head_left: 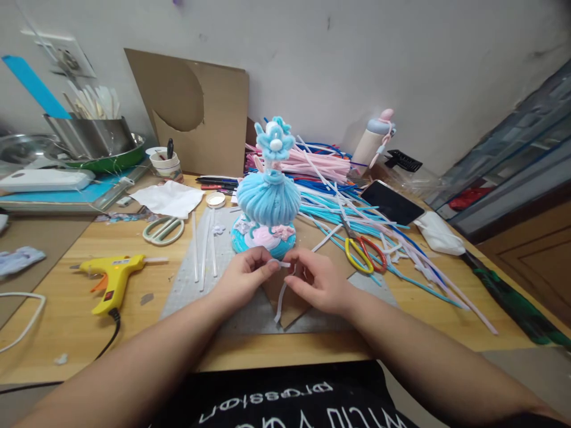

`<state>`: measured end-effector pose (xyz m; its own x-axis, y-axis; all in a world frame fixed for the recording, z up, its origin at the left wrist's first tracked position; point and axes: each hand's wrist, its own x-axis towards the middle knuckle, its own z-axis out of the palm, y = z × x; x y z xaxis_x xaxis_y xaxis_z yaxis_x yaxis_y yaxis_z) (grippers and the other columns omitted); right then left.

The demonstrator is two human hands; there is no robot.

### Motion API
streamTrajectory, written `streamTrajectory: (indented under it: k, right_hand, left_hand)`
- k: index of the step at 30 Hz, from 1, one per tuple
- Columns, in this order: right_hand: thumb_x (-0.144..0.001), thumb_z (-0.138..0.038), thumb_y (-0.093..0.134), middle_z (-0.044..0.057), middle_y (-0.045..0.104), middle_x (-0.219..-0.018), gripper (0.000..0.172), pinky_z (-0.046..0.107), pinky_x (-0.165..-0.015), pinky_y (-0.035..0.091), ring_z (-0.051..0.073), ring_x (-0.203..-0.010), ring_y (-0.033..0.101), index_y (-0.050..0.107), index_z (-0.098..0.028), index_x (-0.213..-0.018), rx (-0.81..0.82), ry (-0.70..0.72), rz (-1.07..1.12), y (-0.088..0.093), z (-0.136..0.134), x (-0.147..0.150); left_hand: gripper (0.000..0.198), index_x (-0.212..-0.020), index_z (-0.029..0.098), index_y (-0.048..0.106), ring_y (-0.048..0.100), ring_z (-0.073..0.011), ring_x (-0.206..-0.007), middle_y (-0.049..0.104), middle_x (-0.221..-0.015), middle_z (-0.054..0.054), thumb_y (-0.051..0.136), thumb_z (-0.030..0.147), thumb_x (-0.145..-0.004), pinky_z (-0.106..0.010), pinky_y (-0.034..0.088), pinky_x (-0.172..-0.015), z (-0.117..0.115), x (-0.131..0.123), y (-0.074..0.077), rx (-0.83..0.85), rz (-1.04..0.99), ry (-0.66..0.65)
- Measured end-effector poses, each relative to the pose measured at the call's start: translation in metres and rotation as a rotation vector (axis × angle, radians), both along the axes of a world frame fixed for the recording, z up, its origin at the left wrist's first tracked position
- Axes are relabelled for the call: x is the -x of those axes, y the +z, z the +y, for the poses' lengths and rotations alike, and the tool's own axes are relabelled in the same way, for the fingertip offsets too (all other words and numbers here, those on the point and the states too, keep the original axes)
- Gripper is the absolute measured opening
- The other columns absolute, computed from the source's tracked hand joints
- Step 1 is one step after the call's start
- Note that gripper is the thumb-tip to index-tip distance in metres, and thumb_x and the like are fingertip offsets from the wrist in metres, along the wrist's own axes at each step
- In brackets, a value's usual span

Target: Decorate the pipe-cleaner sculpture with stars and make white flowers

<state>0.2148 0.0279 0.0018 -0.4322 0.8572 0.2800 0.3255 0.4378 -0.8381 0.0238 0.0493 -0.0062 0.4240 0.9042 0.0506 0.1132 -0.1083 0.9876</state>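
Note:
Between the fingertips of both hands a white pipe cleaner (281, 303) is bent, its tail hanging down over a piece of cardboard. My left hand (247, 273) pinches one part of it between thumb and index finger. Curled fingers of my right hand (323, 282) hold it from the other side; part of the grip is hidden. Just behind the hands stands a figure of light-blue pipe cleaners (269, 199), with a pleated round body, a flower on top and a pink-and-blue base.
To the left lie a yellow glue gun (113, 279), a round-handled cutter (163, 230) and glue sticks (204, 255). Scissors (362, 252) and piles of pipe cleaners (321, 163) are at the right, with a phone (392, 202) and bottle (372, 139) beyond. Cardboard (223, 119) leans on the wall.

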Motion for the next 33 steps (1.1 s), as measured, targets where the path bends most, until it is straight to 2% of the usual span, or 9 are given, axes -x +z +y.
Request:
streamTrajectory:
  k: [5, 13, 15, 18, 21, 23, 26, 30, 33]
  right_hand:
    - [-0.093, -0.022, 0.041, 0.002, 0.057, -0.069, 0.02, 0.025, -0.059, 0.036, 0.014, -0.063, 0.05, 0.056, -0.018, -0.082, -0.362, 0.06, -0.26, -0.002, 0.001, 0.002]
    - [-0.085, -0.017, 0.046, -0.001, 0.049, -0.059, 0.02, 0.025, -0.053, 0.029, 0.011, -0.054, 0.042, 0.052, -0.018, -0.065, -0.367, 0.1, -0.248, 0.004, -0.003, -0.001]
    - [-0.081, -0.018, 0.05, -0.003, 0.045, -0.055, 0.02, 0.023, -0.051, 0.029, 0.009, -0.051, 0.04, 0.05, -0.018, -0.06, -0.165, 0.04, -0.069, 0.007, -0.008, 0.005]
    - [-0.078, -0.024, 0.048, -0.008, 0.037, -0.043, 0.019, 0.019, -0.04, 0.024, 0.006, -0.037, 0.029, 0.046, -0.019, -0.06, 0.483, 0.023, 0.36, 0.008, -0.01, 0.014]
    - [-0.074, -0.026, 0.043, -0.013, 0.028, -0.034, 0.016, 0.016, -0.031, 0.013, 0.004, -0.028, 0.011, 0.041, -0.02, -0.06, 1.131, 0.227, 0.638, 0.007, -0.005, 0.017]
    - [-0.073, -0.025, 0.044, -0.013, 0.03, -0.034, 0.015, 0.015, -0.029, 0.012, 0.003, -0.026, 0.01, 0.041, -0.019, -0.06, 1.291, 0.358, 0.636, 0.006, 0.0, 0.014]
    - [-0.078, -0.031, 0.046, -0.007, 0.049, -0.045, 0.016, 0.016, -0.029, 0.019, 0.004, -0.026, 0.028, 0.045, -0.018, -0.068, 1.075, 0.34, 0.511, 0.005, 0.002, 0.008]
    - [-0.085, -0.034, 0.049, -0.002, 0.055, -0.066, 0.016, 0.02, -0.043, 0.034, 0.009, -0.047, 0.047, 0.05, -0.018, -0.09, 0.337, 0.145, 0.166, 0.007, -0.005, 0.002]
    - [-0.089, -0.025, 0.047, 0.001, 0.054, -0.072, 0.01, 0.024, -0.057, 0.037, 0.012, -0.062, 0.049, 0.053, -0.018, -0.087, -0.188, 0.087, -0.159, 0.008, -0.008, 0.001]
  left_hand:
    - [0.037, -0.066, 0.015, 0.052, 0.044, -0.0101, -0.053, 0.05, -0.054, 0.003, 0.063, 0.05, -0.074, -0.023, 0.033, -0.052, 0.001, -0.003, 0.0, 0.13, -0.052, -0.12]
    - [0.034, -0.067, 0.015, 0.054, 0.048, -0.0107, -0.054, 0.053, -0.055, 0.002, 0.065, 0.046, -0.074, -0.023, 0.038, -0.053, -0.004, -0.003, 0.002, 0.13, -0.079, -0.171]
    - [0.03, -0.068, 0.015, 0.056, 0.051, -0.0116, -0.056, 0.056, -0.058, 0.001, 0.062, 0.042, -0.078, -0.023, 0.039, -0.054, -0.008, -0.004, 0.004, -0.008, -0.053, -0.141]
    - [0.015, -0.072, 0.016, 0.059, 0.057, -0.0139, -0.064, 0.063, -0.067, -0.002, 0.058, 0.026, -0.084, -0.026, 0.042, -0.062, -0.012, -0.001, 0.007, -0.513, 0.081, -0.044]
    - [0.013, -0.084, 0.02, 0.063, 0.059, -0.0155, -0.072, 0.069, -0.079, -0.003, 0.056, 0.01, -0.082, -0.029, 0.039, -0.067, -0.012, 0.005, 0.009, -1.063, 0.249, 0.011]
    - [0.018, -0.09, 0.021, 0.063, 0.06, -0.0158, -0.074, 0.07, -0.081, -0.003, 0.055, 0.007, -0.081, -0.03, 0.039, -0.068, -0.011, 0.008, 0.009, -1.16, 0.282, -0.011]
    - [0.008, -0.086, 0.018, 0.061, 0.059, -0.0149, -0.072, 0.067, -0.077, -0.004, 0.055, 0.014, -0.084, -0.028, 0.042, -0.067, -0.011, 0.007, 0.007, -0.886, 0.181, -0.055]
    - [0.021, -0.072, 0.016, 0.058, 0.055, -0.014, -0.063, 0.06, -0.066, -0.001, 0.057, 0.032, -0.085, -0.026, 0.041, -0.06, -0.01, 0.004, 0.006, -0.385, 0.109, 0.036]
    - [0.027, -0.07, 0.016, 0.058, 0.052, -0.0145, -0.064, 0.058, -0.065, -0.001, 0.059, 0.04, -0.081, -0.026, 0.039, -0.061, -0.01, 0.003, 0.006, -0.197, 0.093, 0.008]
